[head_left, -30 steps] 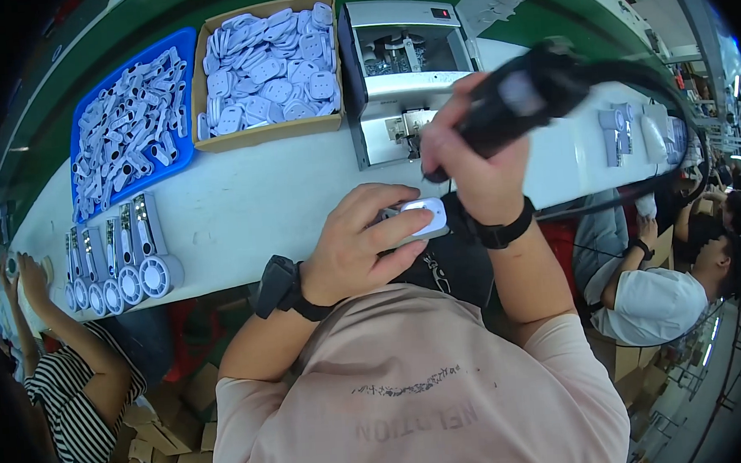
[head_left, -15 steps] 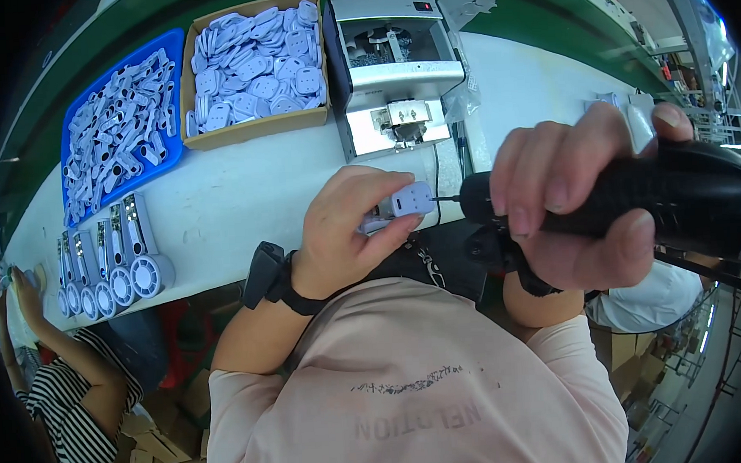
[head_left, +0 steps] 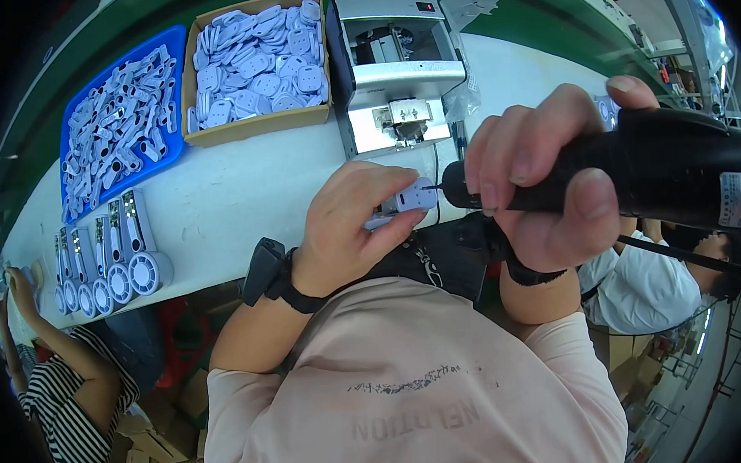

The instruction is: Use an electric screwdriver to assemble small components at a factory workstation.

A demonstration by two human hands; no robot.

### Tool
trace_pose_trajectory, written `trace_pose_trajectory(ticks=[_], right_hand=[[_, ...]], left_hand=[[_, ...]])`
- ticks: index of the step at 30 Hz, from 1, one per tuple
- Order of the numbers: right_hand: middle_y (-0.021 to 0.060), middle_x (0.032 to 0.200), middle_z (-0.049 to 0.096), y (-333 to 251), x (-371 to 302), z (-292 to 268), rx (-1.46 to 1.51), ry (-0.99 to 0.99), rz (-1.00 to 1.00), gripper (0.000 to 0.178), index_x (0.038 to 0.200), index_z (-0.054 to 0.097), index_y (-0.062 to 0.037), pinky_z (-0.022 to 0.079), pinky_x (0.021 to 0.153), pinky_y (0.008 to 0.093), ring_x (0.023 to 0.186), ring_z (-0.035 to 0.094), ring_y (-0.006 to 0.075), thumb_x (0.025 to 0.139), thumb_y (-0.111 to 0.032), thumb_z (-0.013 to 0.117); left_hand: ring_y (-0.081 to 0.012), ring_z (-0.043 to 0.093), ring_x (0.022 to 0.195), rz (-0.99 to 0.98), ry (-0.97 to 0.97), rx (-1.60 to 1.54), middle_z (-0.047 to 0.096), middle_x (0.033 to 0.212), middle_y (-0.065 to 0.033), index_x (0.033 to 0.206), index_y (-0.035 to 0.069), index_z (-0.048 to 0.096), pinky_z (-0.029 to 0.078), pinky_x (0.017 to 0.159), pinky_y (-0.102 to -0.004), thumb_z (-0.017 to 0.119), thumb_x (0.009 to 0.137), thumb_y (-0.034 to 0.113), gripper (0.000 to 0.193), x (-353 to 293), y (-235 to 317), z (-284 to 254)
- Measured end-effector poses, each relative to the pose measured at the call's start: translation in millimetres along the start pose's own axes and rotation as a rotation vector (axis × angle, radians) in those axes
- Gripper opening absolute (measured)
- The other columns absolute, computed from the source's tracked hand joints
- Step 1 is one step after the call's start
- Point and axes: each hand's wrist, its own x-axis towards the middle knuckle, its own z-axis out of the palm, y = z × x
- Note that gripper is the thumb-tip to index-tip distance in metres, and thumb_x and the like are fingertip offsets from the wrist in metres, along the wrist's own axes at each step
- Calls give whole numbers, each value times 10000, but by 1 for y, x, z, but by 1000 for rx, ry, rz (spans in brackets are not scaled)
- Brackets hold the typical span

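Note:
My left hand (head_left: 348, 216) pinches a small pale plastic housing (head_left: 417, 196) with small holes in its face, between thumb and forefinger. The rest of that piece is hidden behind my fingers. In my right hand (head_left: 550, 186) lies a black electric screwdriver (head_left: 680, 166), held level with its cable trailing off to the right. Its thin bit (head_left: 436, 187) points left and reaches the housing's face; whether a screw sits at the tip is too small to tell.
Beyond my hands stands a silver-and-black screw feeder (head_left: 399, 75). To its left are a cardboard box (head_left: 258, 135) of pale flat covers and a blue tray (head_left: 177, 99) of small handle parts. Several fan-like units (head_left: 146, 272) line the table's left. Co-workers sit at both sides.
My right hand and the screwdriver have moved left, bringing the bit closer against the housing. My left hand stays nearly in place. At the right, more of a co-worker shows.

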Motion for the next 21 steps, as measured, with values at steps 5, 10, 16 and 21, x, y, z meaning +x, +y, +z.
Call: trace_pose_trajectory(ticks=[5, 10, 16, 21], right_hand=[[79, 869, 558, 3, 3, 0, -72, -20, 19, 597, 1526, 327, -123, 519, 550, 376, 577, 579, 199, 1046, -324, 619], [78, 860, 557, 4, 4, -2, -92, -40, 27, 590, 1521, 338, -129, 520, 552, 368, 582, 580, 193, 1041, -303, 634], [76, 857, 561, 6, 1, -8, -148, -84, 72, 586, 1507, 357, -149, 521, 557, 357, 598, 586, 187, 1026, -268, 670], [69, 859, 563, 6, -8, -5, -109, -72, 65, 582, 1494, 373, -173, 517, 559, 349, 600, 580, 177, 1016, -253, 694]], left_hand=[[-317, 692, 931, -5, -15, -10, 744, 1077, -113, 1171, 29, 716, 554, 809, -395, 869, 775, 66, 427, 2, 1, -1], [-312, 686, 910, -5, -57, -19, 737, 1044, -106, 1158, 29, 723, 549, 808, -392, 861, 785, 68, 399, 5, 0, -2], [-310, 678, 906, -1, -122, -21, 718, 1014, -107, 1142, 31, 731, 542, 808, -391, 855, 789, 59, 375, 9, 4, -2], [-314, 675, 927, -13, -84, -47, 711, 1035, -114, 1139, 35, 732, 539, 804, -396, 859, 791, 60, 371, 4, 5, 2]])
